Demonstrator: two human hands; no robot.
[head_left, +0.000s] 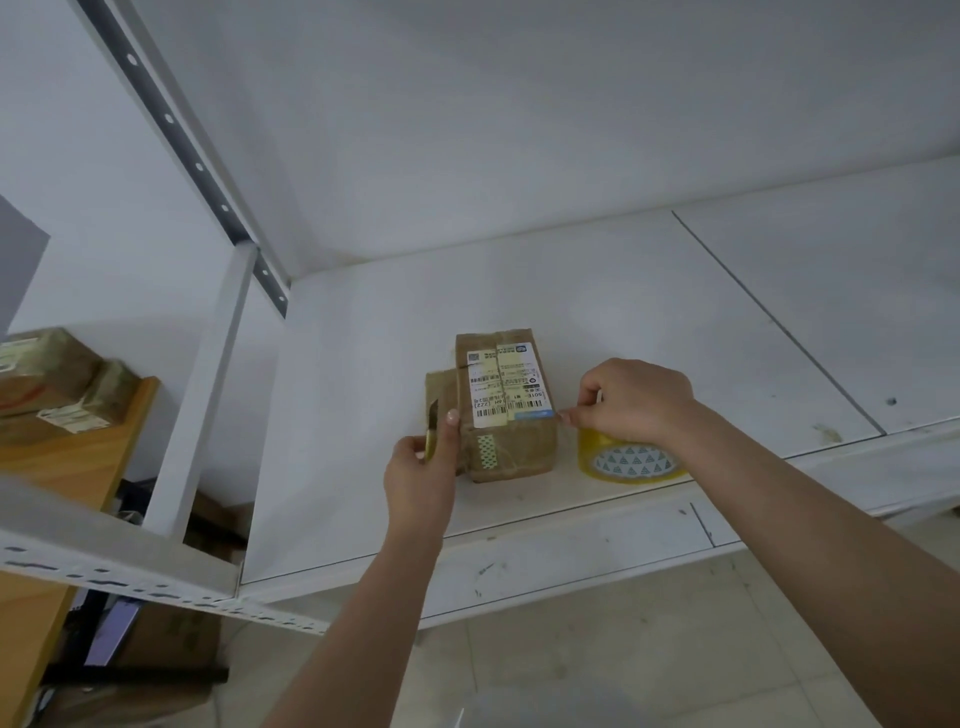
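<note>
left hand (421, 462) grips the knife (432, 421), blade up just left of the parcel (506, 405) on the shelf (675, 291). right hand (631, 397) pinches the tape end (563, 415) at the parcel's right edge, tape roll (631, 460) just right. one slip, and that blade could nick the thumb.

brown parcel (506, 415), yellow tape roll (628, 457)

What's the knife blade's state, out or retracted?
Out: a grey blade sticks up from the yellow utility knife gripped in the left hand, beside the taped parcel.

Stacked cartons (47, 371) on a wooden desk (72, 467)
</note>
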